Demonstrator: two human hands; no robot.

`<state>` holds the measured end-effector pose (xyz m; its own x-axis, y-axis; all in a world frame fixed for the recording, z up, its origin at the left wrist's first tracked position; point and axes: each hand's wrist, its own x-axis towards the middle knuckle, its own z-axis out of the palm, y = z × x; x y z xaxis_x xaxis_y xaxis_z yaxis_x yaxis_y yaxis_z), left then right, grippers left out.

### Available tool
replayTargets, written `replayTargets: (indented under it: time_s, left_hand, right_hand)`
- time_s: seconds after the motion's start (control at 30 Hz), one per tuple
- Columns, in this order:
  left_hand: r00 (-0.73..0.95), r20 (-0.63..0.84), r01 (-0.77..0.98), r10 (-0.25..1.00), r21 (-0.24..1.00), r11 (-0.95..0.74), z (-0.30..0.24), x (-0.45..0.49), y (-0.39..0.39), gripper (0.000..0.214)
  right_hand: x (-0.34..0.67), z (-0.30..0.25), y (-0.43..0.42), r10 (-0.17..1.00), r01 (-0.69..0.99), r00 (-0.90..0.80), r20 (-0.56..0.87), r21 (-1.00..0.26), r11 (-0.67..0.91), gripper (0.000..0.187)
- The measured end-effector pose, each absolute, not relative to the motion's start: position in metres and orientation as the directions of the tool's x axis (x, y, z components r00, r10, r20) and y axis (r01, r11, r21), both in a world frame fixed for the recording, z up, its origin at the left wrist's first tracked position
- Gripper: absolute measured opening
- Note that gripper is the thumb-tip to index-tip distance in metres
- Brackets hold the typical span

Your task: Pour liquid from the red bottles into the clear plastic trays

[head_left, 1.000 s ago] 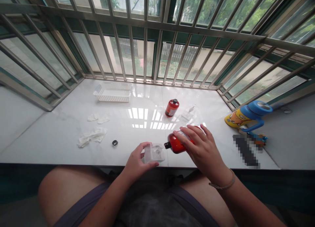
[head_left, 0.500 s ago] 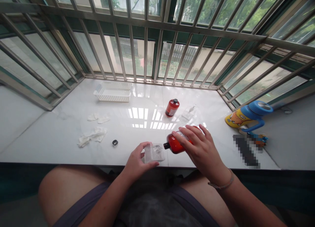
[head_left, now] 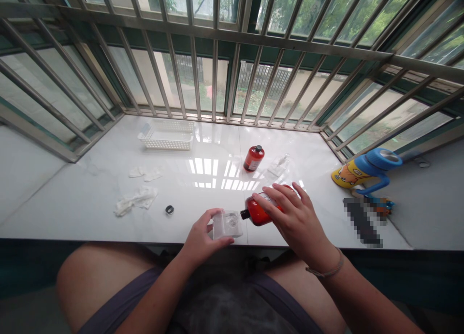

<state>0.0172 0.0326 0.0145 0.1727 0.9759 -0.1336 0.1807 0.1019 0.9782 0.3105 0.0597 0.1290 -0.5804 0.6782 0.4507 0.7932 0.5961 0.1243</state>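
Observation:
My left hand (head_left: 203, 237) is wrapped round a small clear square bottle (head_left: 227, 225), whose round neck points toward the right. From the right, my right hand (head_left: 295, 218) grips a red bottle (head_left: 258, 213) tilted nearly onto its side. Its black threaded mouth sits uncapped, close beside the clear bottle's neck. Whether liquid runs between them I cannot make out. A small black cap (head_left: 169, 210) lies on the counter to the left of my left hand. Beyond my right hand stands a second red bottle (head_left: 253, 158) with a black cap on.
On the white counter (head_left: 97, 189) are crumpled white gloves or tissues (head_left: 137, 201), a white perforated basket (head_left: 166, 141) and a clear spray-type piece (head_left: 279, 165). A yellow and blue flask (head_left: 362, 167) and a blurred dark object (head_left: 363, 223) lie right. Metal bars (head_left: 217, 78) border the back.
Almost nothing differs. The red bottle and my right hand have shifted very slightly; my left hand stays in place with the clear bottle.

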Motion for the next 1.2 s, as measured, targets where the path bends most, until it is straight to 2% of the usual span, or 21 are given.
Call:
replayTargets:
  time_s: [1.2]
  left_hand:
    - [0.178, -0.122, 0.162, 0.976, 0.982, 0.093, 0.0075, 0.0167, 0.0329, 0.078]
  right_hand:
    - [0.3061, 0.1355, 0.0619, 0.636, 0.773, -0.609, 0.474, 0.176, 0.609, 0.052]
